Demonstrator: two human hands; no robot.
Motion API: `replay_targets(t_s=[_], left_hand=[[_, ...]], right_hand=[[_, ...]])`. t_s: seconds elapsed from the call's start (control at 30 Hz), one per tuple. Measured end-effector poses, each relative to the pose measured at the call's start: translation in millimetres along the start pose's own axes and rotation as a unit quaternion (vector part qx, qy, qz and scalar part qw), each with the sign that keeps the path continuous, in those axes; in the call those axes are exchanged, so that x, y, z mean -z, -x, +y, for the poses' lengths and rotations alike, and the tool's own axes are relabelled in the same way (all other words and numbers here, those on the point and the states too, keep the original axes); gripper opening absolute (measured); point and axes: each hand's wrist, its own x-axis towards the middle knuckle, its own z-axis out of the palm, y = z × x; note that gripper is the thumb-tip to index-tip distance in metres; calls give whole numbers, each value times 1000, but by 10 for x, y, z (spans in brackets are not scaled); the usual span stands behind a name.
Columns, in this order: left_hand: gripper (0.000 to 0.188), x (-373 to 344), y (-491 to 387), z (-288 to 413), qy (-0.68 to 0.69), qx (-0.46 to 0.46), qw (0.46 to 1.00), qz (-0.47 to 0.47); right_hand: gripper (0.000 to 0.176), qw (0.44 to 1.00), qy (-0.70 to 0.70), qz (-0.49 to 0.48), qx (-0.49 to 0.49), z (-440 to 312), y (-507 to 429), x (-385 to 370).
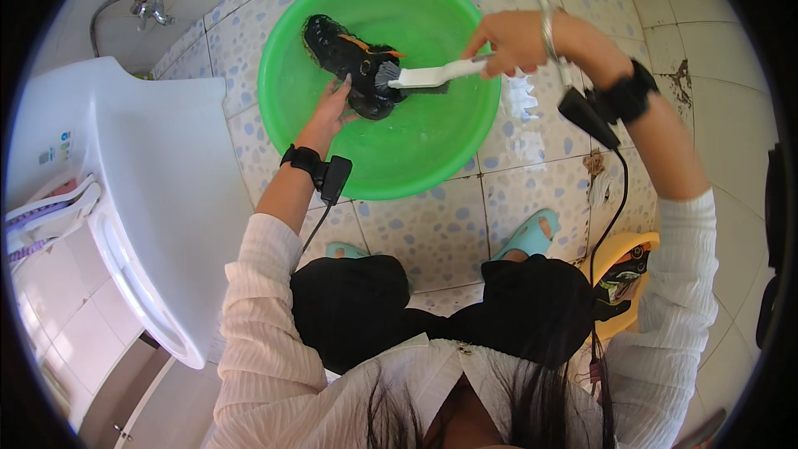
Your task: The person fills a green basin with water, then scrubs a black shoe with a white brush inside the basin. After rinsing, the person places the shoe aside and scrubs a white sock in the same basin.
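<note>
A wet black shoe point(340, 53) with an orange stripe lies tilted in a round green plastic basin point(411, 187) that holds water. My left hand point(335, 106) grips the shoe by its near side, the thumb up on the black upper. From the right, my right hand point(508, 43) is closed around the handle of a white scrub brush point(424, 77). The brush's grey bristles touch the shoe near its opening. Part of the shoe's underside is hidden by the water and by my left fingers.
A white appliance or fixture point(168, 137) stands at the left. Behind it a metal tap point(153, 9) with a hose is on the wall. At the right, a yellow container point(623, 318) holds dark items. A pale pipe point(545, 0) runs beyond my right hand.
</note>
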Motion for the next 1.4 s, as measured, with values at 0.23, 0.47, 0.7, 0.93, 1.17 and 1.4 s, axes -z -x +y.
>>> replay_targets(t_s=[0.23, 0.47, 0.7, 0.93, 1.17, 1.4], left_hand=[[39, 373, -507, -286, 34, -20, 997, 62], [41, 521, -584, -379, -67, -112, 979, 158], [40, -46, 160, 198, -362, -461, 774, 240], [19, -495, 384, 485, -654, -510, 552, 83], [11, -333, 259, 700, -543, -441, 702, 135], [18, -479, 175, 595, -534, -382, 742, 139]], right_hand=[[32, 976, -174, -135, 2, -532, -365, -111], [17, 961, 253, 83, 80, -914, -160, -412], [22, 870, 491, 36, -13, -1330, -4, -437], [19, 897, 422, 121, 51, -1051, -46, -670], [16, 905, 388, 161, 60, -947, 335, -615], [26, 957, 101, 265, 63, -725, -658, -1155]])
